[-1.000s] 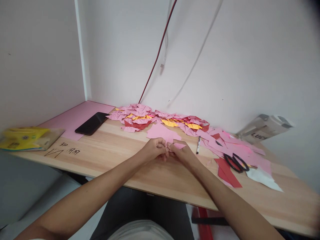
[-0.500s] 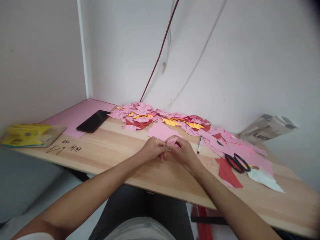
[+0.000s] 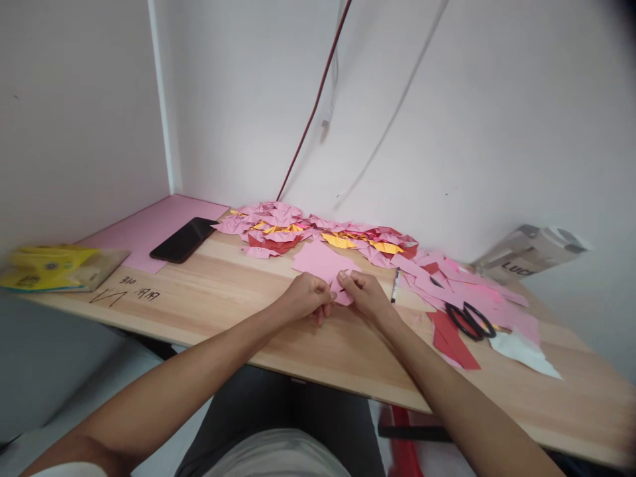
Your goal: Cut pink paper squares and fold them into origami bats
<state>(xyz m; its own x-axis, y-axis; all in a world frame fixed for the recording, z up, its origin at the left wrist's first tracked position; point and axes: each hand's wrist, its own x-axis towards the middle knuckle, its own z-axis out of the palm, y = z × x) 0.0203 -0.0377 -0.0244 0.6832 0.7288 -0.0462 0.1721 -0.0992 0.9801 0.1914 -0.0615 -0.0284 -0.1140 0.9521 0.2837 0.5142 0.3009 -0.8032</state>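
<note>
Between my two hands is a small piece of pink paper (image 3: 342, 292), partly hidden by the fingers. My left hand (image 3: 309, 296) pinches its left edge, thumb and forefinger together and the other fingers curled below. On the other side my right hand (image 3: 365, 291) grips the paper with thumb and fingers closed. Just behind the hands a larger pink sheet (image 3: 320, 258) lies flat on the wooden table (image 3: 209, 298). Further back runs a heap of folded paper pieces (image 3: 283, 215) in pink, yellow and red, some with small drawn marks.
At left are a black phone (image 3: 183, 240) on a pink sheet (image 3: 149, 225) and a yellow packet (image 3: 54, 266). To the right lie a pen (image 3: 395, 285), black-handled scissors (image 3: 470, 320), red paper (image 3: 454, 341), white paper (image 3: 527, 354), pink scraps (image 3: 477, 298) and a clear bag (image 3: 531, 255).
My right hand has turned, its thumb now on top of the pink paper, which shows flatter between the hands. My left hand has stayed nearly in place. The view has shifted slightly.
</note>
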